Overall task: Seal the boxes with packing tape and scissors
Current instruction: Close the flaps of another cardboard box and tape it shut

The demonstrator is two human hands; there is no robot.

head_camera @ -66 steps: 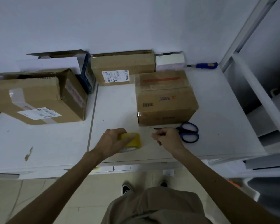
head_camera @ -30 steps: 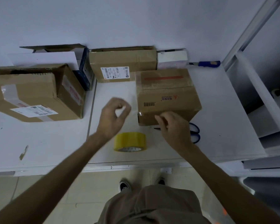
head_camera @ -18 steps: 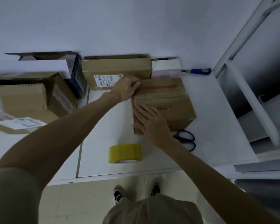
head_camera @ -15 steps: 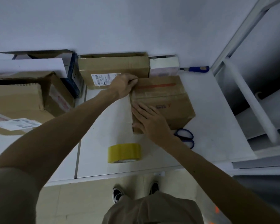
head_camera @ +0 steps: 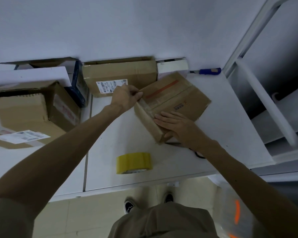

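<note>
A small brown cardboard box [head_camera: 182, 98] with a red strip on top lies turned at an angle on the white table [head_camera: 230, 121]. My left hand [head_camera: 126, 98] grips its far left corner. My right hand [head_camera: 175, 124] presses flat on the box's near end, fingers straight. A roll of yellow packing tape [head_camera: 133, 163] stands on the table near the front edge, untouched. The scissors [head_camera: 199, 154] are mostly hidden under my right forearm; only a dark bit of handle shows.
Several cardboard boxes stand along the wall: a large one [head_camera: 24, 114] at the left, a labelled one [head_camera: 119, 74] at the back, a white box [head_camera: 172, 66] beside it. A blue-handled tool [head_camera: 208, 71] lies at the back right. White shelving [head_camera: 265, 100] rises on the right.
Both hands left the tape roll and scissors and went to the small box. The box has since been rotated, its far end swung to the right.
</note>
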